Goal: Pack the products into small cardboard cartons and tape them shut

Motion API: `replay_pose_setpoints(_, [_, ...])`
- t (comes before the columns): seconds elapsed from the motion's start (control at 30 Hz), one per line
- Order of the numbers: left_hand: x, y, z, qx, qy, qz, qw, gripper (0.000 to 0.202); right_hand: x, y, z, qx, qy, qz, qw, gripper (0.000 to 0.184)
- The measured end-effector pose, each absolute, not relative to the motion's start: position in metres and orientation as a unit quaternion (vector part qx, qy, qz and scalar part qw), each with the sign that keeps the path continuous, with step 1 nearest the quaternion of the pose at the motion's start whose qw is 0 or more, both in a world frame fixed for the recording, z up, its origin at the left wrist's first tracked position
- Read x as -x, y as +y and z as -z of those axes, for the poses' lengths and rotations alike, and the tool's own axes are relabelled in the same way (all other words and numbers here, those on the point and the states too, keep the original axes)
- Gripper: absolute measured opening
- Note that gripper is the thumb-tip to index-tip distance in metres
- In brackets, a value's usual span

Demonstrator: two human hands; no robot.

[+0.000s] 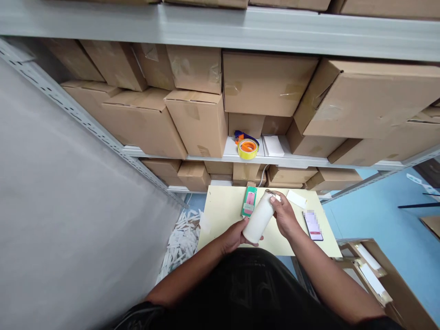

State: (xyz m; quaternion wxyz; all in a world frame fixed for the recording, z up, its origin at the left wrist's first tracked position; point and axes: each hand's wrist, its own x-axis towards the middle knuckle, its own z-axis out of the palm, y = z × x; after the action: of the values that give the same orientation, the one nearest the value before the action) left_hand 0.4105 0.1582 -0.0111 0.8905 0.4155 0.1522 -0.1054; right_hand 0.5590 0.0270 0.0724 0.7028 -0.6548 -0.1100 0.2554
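Both hands hold a white bottle, tilted with its top toward the upper right. My left hand is closed around its lower end, fingers underneath and thumb along the side. My right hand grips the top, where a metal loop shows; part of the top is hidden by the fingers. Just left of the bottle, a green and pink box lies on the pale yellow table. To the right of my right hand are a phone with a lit screen and a white card or small box.
Cardboard boxes fill the grey shelf rack ahead. A tape dispenser with yellow tape and a white box sit on the middle shelf. White strips are heaped on the floor at left; an open carton stands at right.
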Motion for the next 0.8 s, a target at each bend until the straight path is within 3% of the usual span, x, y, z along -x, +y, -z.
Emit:
replay_pose_setpoints(0.07, [-0.426, 0.167, 0.027, -0.554, 0.194, 0.092, 0.804, 0.065, -0.570, 0.011, -0.056, 0.695, -0.111, -0.197, 0.682, 0.061])
replay_pose_setpoints(0.2, [-0.470, 0.196, 0.056, -0.815, 0.221, 0.060, 0.532, 0.042, -0.588, -0.028, -0.017, 0.773, -0.112, -0.126, 0.612, 0.067])
replay_pose_setpoints(0.37, [-0.545, 0.214, 0.076, -0.923, 0.229, 0.106, 0.292, 0.050, -0.591, -0.067, 0.019, 0.804, -0.075, -0.106, 0.580, 0.071])
replay_pose_setpoints(0.5, [-0.604, 0.216, 0.094, -0.940, 0.218, 0.119, 0.232, 0.061, -0.586, -0.090, 0.030, 0.791, -0.057, -0.132, 0.595, 0.069])
replay_pose_setpoints(0.6, [-0.638, 0.227, 0.109, -0.934, 0.235, 0.171, 0.208, 0.083, -0.586, -0.107, 0.035, 0.783, -0.040, -0.165, 0.598, 0.070])
replay_pose_setpoints(0.7, [-0.658, 0.242, 0.122, -0.911, 0.246, 0.225, 0.241, 0.101, -0.590, -0.120, 0.039, 0.788, -0.031, -0.172, 0.590, 0.069])
replay_pose_setpoints(0.8, [-0.663, 0.250, 0.127, -0.904, 0.233, 0.226, 0.279, 0.100, -0.596, -0.126, 0.043, 0.787, -0.036, -0.172, 0.592, 0.067])
